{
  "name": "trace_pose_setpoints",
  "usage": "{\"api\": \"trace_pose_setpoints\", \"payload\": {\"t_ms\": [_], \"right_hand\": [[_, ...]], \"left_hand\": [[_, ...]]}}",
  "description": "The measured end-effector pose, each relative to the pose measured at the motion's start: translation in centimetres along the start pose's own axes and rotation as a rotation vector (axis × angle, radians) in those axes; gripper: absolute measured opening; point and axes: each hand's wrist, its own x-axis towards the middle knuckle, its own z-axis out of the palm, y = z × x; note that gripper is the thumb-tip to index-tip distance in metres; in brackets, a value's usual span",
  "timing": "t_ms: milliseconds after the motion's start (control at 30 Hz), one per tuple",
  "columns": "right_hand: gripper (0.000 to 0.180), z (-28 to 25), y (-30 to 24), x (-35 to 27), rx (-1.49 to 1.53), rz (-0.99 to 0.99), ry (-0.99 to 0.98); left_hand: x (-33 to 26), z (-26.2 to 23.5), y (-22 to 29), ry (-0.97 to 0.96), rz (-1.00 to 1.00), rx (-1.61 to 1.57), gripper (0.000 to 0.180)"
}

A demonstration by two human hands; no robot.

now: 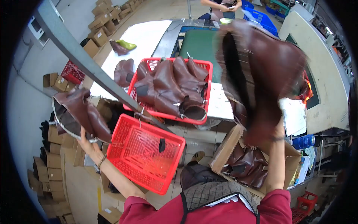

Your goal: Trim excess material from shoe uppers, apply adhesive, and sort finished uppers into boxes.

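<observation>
My left hand (pixel 89 148) grips the lower edge of a brown leather boot upper (pixel 89 115), held up at the left with its pale-edged opening showing. At the right, my right hand (pixel 279 128) holds up another brown leather boot upper (pixel 270 63). This one is close to the camera and smeared by motion, with a dark strip down its side; it hides most of the fingers. Between my arms a red plastic basket (pixel 172 164) tilts, a small black piece (pixel 162 145) inside. Beyond it, a second red basket (pixel 209 80) is heaped with brown boot uppers (pixel 167 84).
Beneath my right arm an open cardboard box (pixel 226 149) contains more brown uppers (pixel 248 166). A grey metal post (pixel 85 59) slants across the left. Beyond stand a white-topped table (pixel 145 37) and, at right, a large beige machine (pixel 328 78). Another person (pixel 220 7) works at the back.
</observation>
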Motion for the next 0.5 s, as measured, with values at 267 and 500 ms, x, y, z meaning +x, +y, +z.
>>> {"api": "trace_pose_setpoints", "payload": {"t_ms": [267,500], "right_hand": [[0.063,18.6,17.3,1.6,-1.508,-0.180,-0.943],[0.072,20.2,21.5,-0.1,-1.694,-0.248,-0.916]], "left_hand": [[3.0,17.4,-23.0,-0.744,0.460,1.039,0.044],[6.3,18.8,-25.7,-1.040,0.309,1.307,0.066]]}}
